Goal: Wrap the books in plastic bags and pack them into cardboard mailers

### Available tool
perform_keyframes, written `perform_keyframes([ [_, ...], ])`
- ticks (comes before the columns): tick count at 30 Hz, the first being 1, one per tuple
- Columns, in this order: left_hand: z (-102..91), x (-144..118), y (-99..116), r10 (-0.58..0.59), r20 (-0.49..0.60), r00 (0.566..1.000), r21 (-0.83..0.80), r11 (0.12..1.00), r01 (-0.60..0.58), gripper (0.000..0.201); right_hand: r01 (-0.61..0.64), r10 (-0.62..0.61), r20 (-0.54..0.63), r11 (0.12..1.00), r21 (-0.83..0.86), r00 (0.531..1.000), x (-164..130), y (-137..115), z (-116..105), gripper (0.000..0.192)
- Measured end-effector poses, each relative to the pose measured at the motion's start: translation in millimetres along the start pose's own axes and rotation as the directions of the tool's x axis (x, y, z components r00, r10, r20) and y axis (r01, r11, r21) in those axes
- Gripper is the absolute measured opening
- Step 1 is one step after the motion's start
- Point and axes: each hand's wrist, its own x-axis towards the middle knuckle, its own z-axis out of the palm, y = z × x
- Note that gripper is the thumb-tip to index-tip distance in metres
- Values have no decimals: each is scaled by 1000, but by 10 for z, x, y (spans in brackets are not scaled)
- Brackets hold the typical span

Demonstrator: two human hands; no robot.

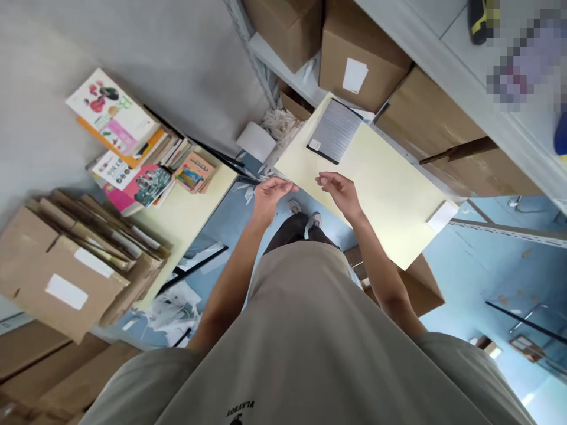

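Observation:
My left hand (269, 198) hovers in the air at the near edge of the right-hand pale yellow table (381, 183). Its fingers stretch to the right, and nothing shows in them. My right hand (340, 190) is above the same table, fingers loosely bent with a gap at the thumb, holding nothing visible. Just beyond it lies a flat grey, ribbed-looking rectangular item (335, 131) with black edges and a small white label at one corner. It is nearest to my right hand, and neither hand touches it. A white paper piece (442, 216) lies at the table's right end.
Stacked books (115, 118) and small booklets (195, 171) lie on the left table (177, 227), beside folded cardboard boxes (84, 260). Cardboard boxes (361, 59) fill the shelf (411, 35) behind the right table. An open carton (420, 286) stands below it. Paper scraps (175, 310) litter the floor.

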Motion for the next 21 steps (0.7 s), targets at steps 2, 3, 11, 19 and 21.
perform_keyframes([
  [2,-179,-216,-18,38,-68,997,-25,999,-40,44,-5,6,70,1000,-15,998,-106,-39,161,71],
  [3,-279,-317,-22,50,-102,994,-36,998,-54,44,-4,7,102,1000,-27,995,-142,-54,247,73],
  [11,-1372,-1025,0,145,-329,933,-107,976,-189,37,103,-66,356,991,-86,932,-175,-250,1438,75],
  [19,-3201,-1844,-48,212,-562,799,-28,961,-275,41,147,-58,615,985,-95,786,-346,-127,3587,76],
  [21,-3754,-2055,-136,235,-647,725,45,961,-272,45,138,-36,665,985,-101,746,-419,-2,4099,77],
])
